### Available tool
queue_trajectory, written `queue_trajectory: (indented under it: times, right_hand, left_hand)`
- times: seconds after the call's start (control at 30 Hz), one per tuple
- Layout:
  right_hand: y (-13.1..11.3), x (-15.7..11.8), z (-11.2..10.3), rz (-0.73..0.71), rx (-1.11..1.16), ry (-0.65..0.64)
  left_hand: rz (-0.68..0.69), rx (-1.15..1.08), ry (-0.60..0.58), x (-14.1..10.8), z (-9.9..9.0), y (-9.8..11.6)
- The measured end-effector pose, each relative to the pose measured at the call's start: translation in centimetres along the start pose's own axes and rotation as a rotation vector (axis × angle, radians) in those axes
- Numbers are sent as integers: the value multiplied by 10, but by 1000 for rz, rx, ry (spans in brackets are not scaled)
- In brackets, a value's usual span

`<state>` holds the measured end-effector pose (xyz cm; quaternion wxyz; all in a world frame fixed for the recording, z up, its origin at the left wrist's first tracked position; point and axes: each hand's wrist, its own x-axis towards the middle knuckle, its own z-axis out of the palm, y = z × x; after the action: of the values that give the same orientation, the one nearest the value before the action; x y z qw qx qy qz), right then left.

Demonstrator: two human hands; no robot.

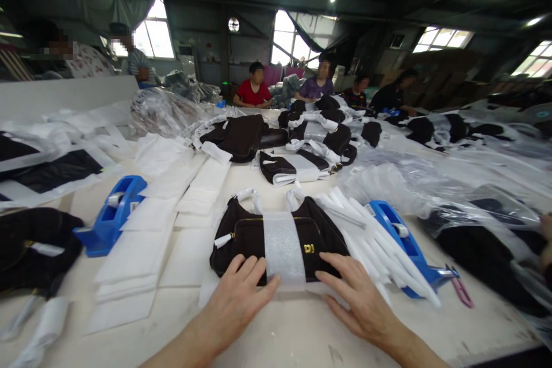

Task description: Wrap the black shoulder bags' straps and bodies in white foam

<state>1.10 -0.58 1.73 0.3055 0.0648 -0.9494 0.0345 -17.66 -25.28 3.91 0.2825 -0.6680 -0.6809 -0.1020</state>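
Observation:
A dark brown handbag (249,234) lies flat on the table, a white foam strip (283,247) around its middle and white wrapping on its handle. A gold emblem shows right of the strip. My left hand (238,297) rests its spread fingers on the bag's lower left edge, thumb at the strip's lower end. At the lower right edge, my right hand (354,296) touches the bag with fingers apart. Neither hand is closed round anything.
Blue tape dispensers stand left (112,215) and right (399,236). White foam sheets (133,247) lie left of the bag, rolled white strips (371,238) right. Behind are wrapped bags (297,165) and clear plastic (388,175). Several people are beyond; another person's hand is at the right edge.

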Motion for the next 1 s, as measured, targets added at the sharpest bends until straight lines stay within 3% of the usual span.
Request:
queue_trajectory:
  times: [0.13,0.23,0.3,0.47,0.6,0.7,0.77,0.9,1.0]
  right_hand:
    - [3,-29,4,519,93,123]
    - [-2,-33,14,902,479,130]
    - [-7,-23,13,1055,728,146]
    - [-10,19,-25,1077,1010,143]
    - [1,50,-54,948,1083,64]
    - [11,69,-57,851,1105,81]
    - [14,76,-53,823,1100,173]
    - [10,72,-41,897,978,343]
    - [4,56,-31,945,1083,255]
  left_hand:
    - [-93,36,130,17,4,29]
    - [-119,125,97,32,22,45]
    - [-153,172,80,38,36,50]
    - [-225,229,115,41,60,46]
    - [-268,252,183,47,56,26]
    - [-289,178,161,57,42,0]
    - [-327,104,143,67,30,-21]
    - [-509,-8,194,89,0,-66]
    - [-730,-117,256,103,-24,-101]
